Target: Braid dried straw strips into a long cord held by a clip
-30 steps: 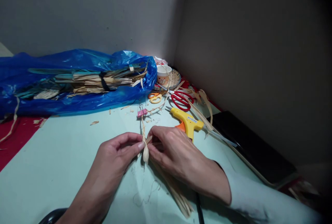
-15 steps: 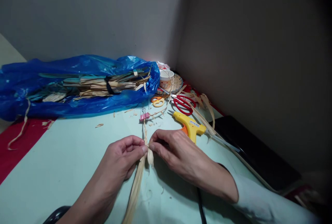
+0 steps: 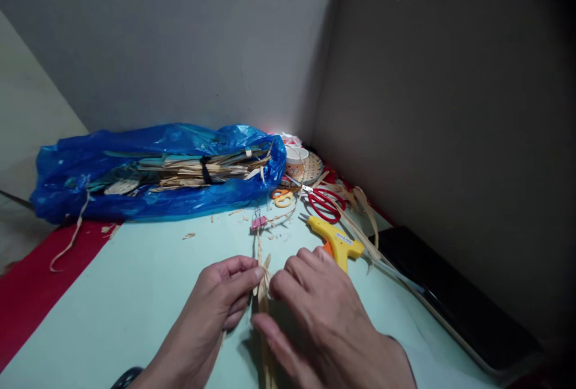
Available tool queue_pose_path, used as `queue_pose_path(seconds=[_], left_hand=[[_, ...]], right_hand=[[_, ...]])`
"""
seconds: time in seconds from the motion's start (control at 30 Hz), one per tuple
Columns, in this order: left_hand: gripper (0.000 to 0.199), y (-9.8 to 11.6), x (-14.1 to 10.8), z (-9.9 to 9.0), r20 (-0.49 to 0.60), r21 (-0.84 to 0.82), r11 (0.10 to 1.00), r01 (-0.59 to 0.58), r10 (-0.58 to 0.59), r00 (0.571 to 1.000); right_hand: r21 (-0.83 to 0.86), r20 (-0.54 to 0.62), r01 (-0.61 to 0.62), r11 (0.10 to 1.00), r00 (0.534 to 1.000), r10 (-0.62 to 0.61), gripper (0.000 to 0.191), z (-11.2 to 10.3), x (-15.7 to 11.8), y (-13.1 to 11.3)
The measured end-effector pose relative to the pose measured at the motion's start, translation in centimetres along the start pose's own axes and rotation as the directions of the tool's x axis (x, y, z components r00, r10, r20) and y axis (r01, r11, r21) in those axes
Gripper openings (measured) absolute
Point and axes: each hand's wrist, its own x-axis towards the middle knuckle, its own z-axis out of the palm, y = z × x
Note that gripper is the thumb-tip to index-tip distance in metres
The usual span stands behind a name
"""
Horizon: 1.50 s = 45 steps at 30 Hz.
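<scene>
My left hand (image 3: 229,293) pinches a thin braided cord (image 3: 260,248) of pale dried plant fibre between thumb and forefinger. The cord runs up to a pink binder clip (image 3: 258,223) on the table. Below the pinch, loose flat fibre strips (image 3: 263,305) hang toward the table's near edge, and a small loop of strip stands out on the right. My right hand (image 3: 315,311) is over these strips, its thumb well apart from the curled forefinger. Its fingertips are partly hidden, with no strip plainly gripped between them.
A yellow glue gun (image 3: 335,236) lies just beyond my right hand. Red-handled scissors (image 3: 326,204), orange-handled scissors (image 3: 282,198) and a paper cup (image 3: 296,164) are further back. A blue plastic bag (image 3: 157,209) holds bundled strips. A black flat device (image 3: 450,293) lies right.
My right hand has let go of its pinch by the left fingertips and moved right and nearer, thumb spread. The loose strips now point upward at the pinch. The view has tilted up.
</scene>
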Motion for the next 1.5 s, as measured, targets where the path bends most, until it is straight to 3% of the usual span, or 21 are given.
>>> queue_pose_path(seconds=[0.07, 0.17, 0.23, 0.5, 0.63, 0.73, 0.83, 1.13, 1.27, 1.4, 1.5], left_hand=[[0.024, -0.1, 0.0, 0.0, 0.006, -0.009, 1.000, -0.009, 0.009, 1.000], [0.026, -0.1, 0.3, 0.0, 0.021, -0.020, 1.000, -0.009, 0.010, 1.000], [0.026, -0.1, 0.5, -0.1, 0.027, -0.024, 1.000, -0.007, 0.008, 1.000], [0.025, -0.4, 0.6, -0.2, 0.026, -0.050, 0.999, -0.015, 0.016, 1.000], [0.024, -0.7, 0.6, -0.3, 0.026, -0.063, 0.998, -0.016, 0.018, 1.000], [0.023, -0.5, 0.7, -0.2, 0.016, -0.030, 0.999, -0.017, 0.018, 1.000], [0.025, -0.1, 0.7, -0.1, 0.039, -0.007, 1.000, -0.016, 0.016, 0.999], [0.028, 0.1, 0.4, -0.2, 0.051, -0.003, 1.000, -0.010, 0.010, 0.999], [0.028, 0.0, 0.4, -0.2, 0.054, 0.012, 1.000, -0.008, 0.007, 0.999], [0.029, 0.1, 0.4, -0.2, 0.059, 0.034, 0.999, -0.006, 0.004, 0.998], [0.031, -0.1, 0.4, -0.4, 0.070, 0.054, 0.998, 0.016, -0.020, 0.997]], right_hand=[[-0.101, -0.042, 0.059, 0.993, 0.997, -0.063, 0.020, 0.9, -0.2, 0.0], [-0.270, -0.109, 0.121, 0.955, 0.982, -0.155, 0.006, 2.3, -0.3, 0.6], [-0.340, -0.135, 0.142, 0.930, 0.971, -0.197, 0.013, 2.8, -0.2, 1.0], [-0.324, -0.053, 0.206, 0.924, 0.971, -0.235, 0.007, 3.0, -0.3, 1.0], [-0.192, 0.023, 0.192, 0.962, 0.981, -0.192, 0.002, 2.0, -0.2, 0.9], [0.039, 0.056, 0.011, 0.999, 0.998, -0.013, 0.010, 0.4, 0.4, 1.2], [0.218, 0.061, -0.157, 0.963, 0.987, 0.147, 0.015, -0.6, 1.4, 2.0], [0.372, 0.096, -0.193, 0.908, 0.981, 0.170, 0.015, -0.2, 2.9, 2.5], [0.474, 0.177, -0.273, 0.837, 0.961, 0.213, 0.012, -0.5, 2.9, 2.5], [0.563, 0.184, -0.280, 0.778, 0.960, 0.212, 0.009, 0.3, 3.0, 3.3], [0.681, 0.229, -0.296, 0.670, 0.955, 0.188, 0.006, 1.2, 3.2, 4.0]])
